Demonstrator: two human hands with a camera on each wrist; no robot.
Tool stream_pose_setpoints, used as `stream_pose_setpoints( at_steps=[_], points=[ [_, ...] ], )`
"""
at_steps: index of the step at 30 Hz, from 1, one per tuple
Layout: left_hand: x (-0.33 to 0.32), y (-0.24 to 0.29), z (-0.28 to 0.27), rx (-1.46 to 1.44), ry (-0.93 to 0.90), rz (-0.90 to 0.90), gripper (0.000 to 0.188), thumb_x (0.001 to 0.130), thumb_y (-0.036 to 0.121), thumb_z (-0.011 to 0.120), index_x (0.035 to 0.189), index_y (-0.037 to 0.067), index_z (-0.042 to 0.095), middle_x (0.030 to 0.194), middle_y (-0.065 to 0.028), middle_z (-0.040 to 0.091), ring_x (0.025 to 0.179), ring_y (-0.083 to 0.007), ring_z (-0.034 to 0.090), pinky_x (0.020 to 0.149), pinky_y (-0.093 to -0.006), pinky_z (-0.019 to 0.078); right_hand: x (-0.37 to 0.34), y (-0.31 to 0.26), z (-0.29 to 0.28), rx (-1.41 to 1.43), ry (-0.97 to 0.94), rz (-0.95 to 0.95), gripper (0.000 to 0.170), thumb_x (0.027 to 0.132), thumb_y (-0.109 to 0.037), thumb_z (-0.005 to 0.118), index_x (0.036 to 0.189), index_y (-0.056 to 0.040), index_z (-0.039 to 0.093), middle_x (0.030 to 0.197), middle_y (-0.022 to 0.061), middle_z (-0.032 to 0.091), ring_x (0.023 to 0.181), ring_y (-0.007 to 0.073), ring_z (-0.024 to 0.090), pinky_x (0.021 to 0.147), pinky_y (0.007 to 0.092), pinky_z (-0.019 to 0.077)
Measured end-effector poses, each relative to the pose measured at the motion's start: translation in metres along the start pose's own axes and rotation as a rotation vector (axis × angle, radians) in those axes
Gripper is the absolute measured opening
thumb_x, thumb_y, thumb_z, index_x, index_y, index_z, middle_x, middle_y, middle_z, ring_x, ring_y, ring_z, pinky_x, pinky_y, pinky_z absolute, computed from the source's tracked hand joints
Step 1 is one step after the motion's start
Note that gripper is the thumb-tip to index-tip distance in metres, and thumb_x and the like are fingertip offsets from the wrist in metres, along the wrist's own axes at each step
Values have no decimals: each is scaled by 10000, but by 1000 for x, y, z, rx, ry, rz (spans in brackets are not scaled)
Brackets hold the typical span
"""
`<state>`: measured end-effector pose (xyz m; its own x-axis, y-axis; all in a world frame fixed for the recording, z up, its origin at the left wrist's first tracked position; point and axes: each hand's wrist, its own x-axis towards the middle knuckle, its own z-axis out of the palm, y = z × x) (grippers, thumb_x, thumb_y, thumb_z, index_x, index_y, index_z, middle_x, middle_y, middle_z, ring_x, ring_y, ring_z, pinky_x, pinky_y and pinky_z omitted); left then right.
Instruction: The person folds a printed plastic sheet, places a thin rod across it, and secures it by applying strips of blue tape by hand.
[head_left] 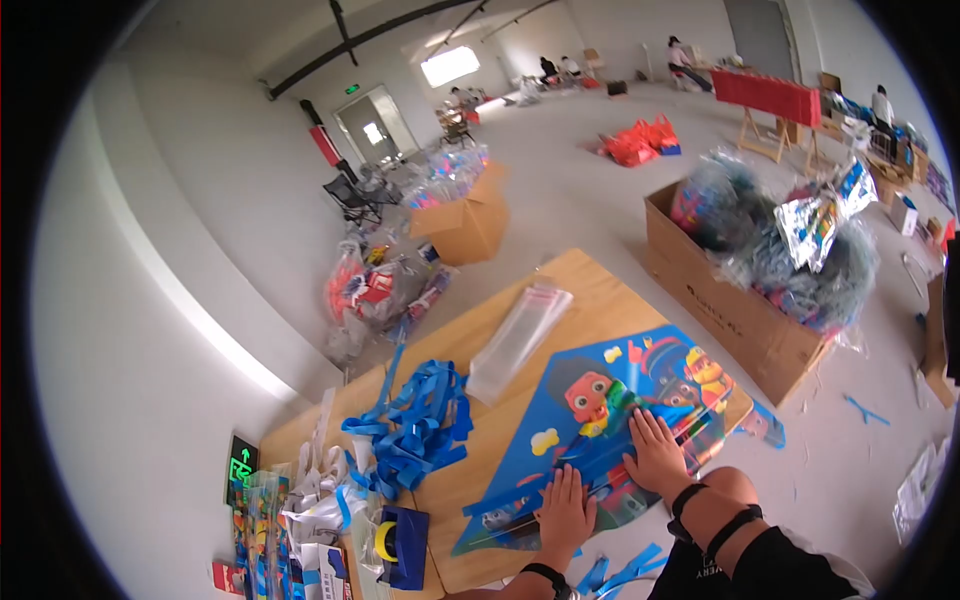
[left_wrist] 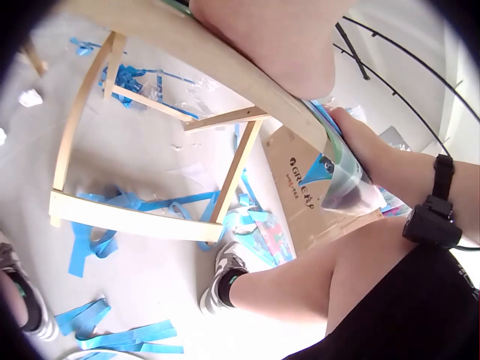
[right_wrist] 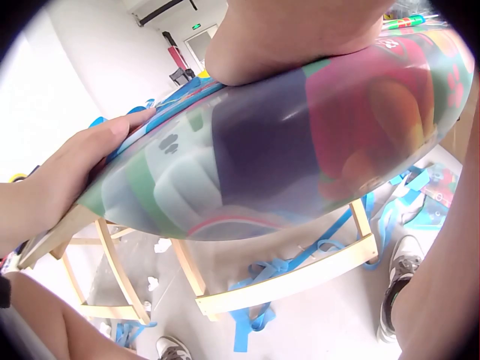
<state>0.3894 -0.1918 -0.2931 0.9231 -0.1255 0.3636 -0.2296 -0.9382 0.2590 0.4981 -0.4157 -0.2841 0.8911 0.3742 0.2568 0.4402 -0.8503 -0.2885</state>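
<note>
A blue kite [head_left: 560, 405] printed with cartoon characters lies across the front of the wooden table [head_left: 575, 280]. My left hand [head_left: 567, 512] rests flat on its near left part, with straight fingers. Farther right, my right hand [head_left: 655, 455] presses flat on it, fingers extended toward the printed figures. Between the hands runs a folded blue band [head_left: 612, 462] of the sheet. The kite's near edge [right_wrist: 262, 142] droops over the table's rim in the right wrist view. In the left wrist view the right hand [left_wrist: 360, 142] shows at the table's corner.
Blue ribbon [head_left: 420, 415] lies heaped at the table's left, near clear plastic sleeves [head_left: 520, 340] and a tape dispenser [head_left: 405, 545]. A large cardboard box [head_left: 720, 300] stands right of the table. Ribbon scraps [left_wrist: 120, 334] litter the floor around the feet.
</note>
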Motion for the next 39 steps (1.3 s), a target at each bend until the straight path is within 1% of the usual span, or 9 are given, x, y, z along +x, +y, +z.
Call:
stream_pose_setpoints(
  at_steps=[7,8,12,14,20,22,28,34,39],
  points=[
    [0,-1,7,-4,33,-20,651,1034,363,581,1538,-43,507,1633,-242,483,1505,-412,474,1228,-548,384,-1,7,-14,319,44,-51,693,1009,-238,616,1622,3,397,1706,208,375,1612,365,312,1343,490,216],
    [-1,0,8,-4,38,-30,652,1028,363,584,1533,-44,514,1635,-238,483,1505,-410,473,1230,-548,380,1,13,-5,340,190,-93,601,979,-144,653,1552,-29,511,1654,198,450,1529,384,438,1266,491,368],
    [-1,3,4,-57,30,-63,654,1032,363,578,1542,-39,500,1641,-237,472,1517,-420,449,1252,-545,344,12,-2,-23,734,-11,73,496,945,-115,690,1437,-77,638,1541,177,573,1401,389,561,1126,503,499],
    [-4,4,6,-73,38,-92,664,1026,366,587,1541,-44,498,1643,-236,470,1520,-413,446,1252,-546,343,33,-28,-26,510,-107,-288,409,920,-118,718,1328,-108,710,1432,159,654,1295,393,619,993,502,564],
    [-3,8,-13,-84,15,-148,642,989,366,646,1537,49,537,1623,-228,495,1458,-393,502,1216,-541,384,61,-139,14,344,-212,-466,543,877,-263,802,1371,-90,661,1305,183,684,1294,395,600,1112,523,448],
    [0,9,-17,-149,-346,-232,599,1006,331,635,1551,101,543,1625,-186,512,1439,-369,519,1190,-537,395,65,-159,23,274,-266,-492,588,848,-318,840,1361,-94,658,1281,182,683,1289,385,599,1126,533,420],
    [-11,0,30,-58,173,-161,627,878,334,802,1443,108,647,1476,-151,637,1407,-373,553,1162,-538,402,77,-184,40,49,-532,-406,612,769,-390,915,1266,-127,674,1213,113,653,1261,349,568,1051,549,407],
    [-8,1,4,-180,-172,-149,594,934,306,732,1462,67,605,1459,-175,622,1454,-366,507,1216,-524,367,83,-171,33,129,-287,-487,335,793,-246,827,1083,-115,724,1154,111,635,1207,363,574,1003,537,433],
    [-3,6,5,-89,48,-163,645,998,357,628,1532,7,536,1569,-186,555,1440,-339,525,1264,-523,307,97,-123,15,326,-245,-157,278,812,-147,758,1061,-28,731,1040,193,635,1017,418,654,857,509,545]
  ],
)
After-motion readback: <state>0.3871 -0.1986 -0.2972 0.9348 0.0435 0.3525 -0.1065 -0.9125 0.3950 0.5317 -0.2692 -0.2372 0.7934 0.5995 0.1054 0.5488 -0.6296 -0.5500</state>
